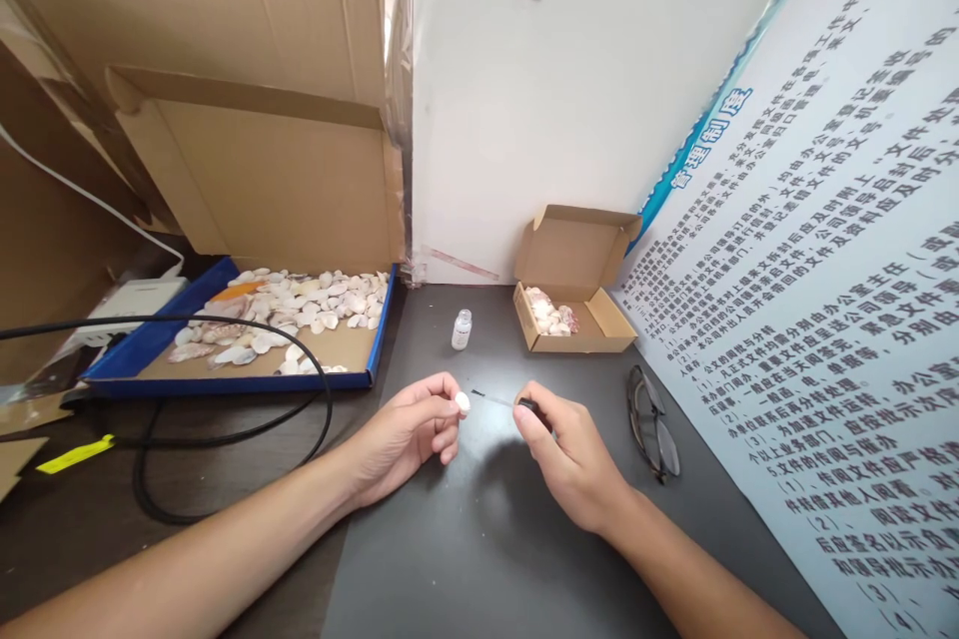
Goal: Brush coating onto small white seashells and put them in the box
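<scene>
Ideally, with our left hand pinching the white shell above the worktop, in front of the bottle near the back edge, and our right hand clamped on the black-capped applicator, we should steady both hands and bring the dark tip in lightly.

Right edge: white poster, dark printed text, blue heading band. Upper centre: flat white panel. Lower right: thin-framed eyeglasses, folded. Left: looped black cable, white plastic device with white cord. Lower left: neon-yellow strip.
</scene>
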`<state>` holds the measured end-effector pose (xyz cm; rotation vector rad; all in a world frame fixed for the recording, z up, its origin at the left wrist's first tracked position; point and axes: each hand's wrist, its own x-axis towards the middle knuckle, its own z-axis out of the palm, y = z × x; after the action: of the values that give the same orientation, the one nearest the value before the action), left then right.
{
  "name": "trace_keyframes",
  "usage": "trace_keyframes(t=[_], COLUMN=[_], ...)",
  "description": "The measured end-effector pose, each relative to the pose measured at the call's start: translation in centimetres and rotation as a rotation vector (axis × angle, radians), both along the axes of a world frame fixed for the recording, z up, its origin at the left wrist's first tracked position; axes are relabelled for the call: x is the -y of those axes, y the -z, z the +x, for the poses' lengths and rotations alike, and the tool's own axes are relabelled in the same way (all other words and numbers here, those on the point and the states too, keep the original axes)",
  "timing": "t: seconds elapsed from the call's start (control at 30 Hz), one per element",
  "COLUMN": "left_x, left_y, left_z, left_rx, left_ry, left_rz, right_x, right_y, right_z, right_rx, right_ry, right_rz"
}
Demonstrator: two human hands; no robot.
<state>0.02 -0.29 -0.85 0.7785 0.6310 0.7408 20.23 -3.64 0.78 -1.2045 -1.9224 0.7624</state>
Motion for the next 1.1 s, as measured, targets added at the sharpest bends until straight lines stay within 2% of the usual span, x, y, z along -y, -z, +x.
trace_keyframes(t=[0.5,1.0,1.1], left_x=[-0.10,-0.09,-0.07], left_y=[0.30,0.19,-0.01], left_z=[0.04,0.05,0.04], left_rx=[0.006,0.016,0.013], left_ry=[0.004,-0.005,-0.006], left_rz=[0.004,-0.008,-0.008], right_x=[0.25,0.25,0.17], right_y=[-0.10,-0.12,-0.14], right_z=[-0.11,-0.22,-0.20], right_rx=[-0.008,-0.018,0.008], right_ry=[-0.067,-0.073,-0.028], right_rz=[0.013,0.001,0.006])
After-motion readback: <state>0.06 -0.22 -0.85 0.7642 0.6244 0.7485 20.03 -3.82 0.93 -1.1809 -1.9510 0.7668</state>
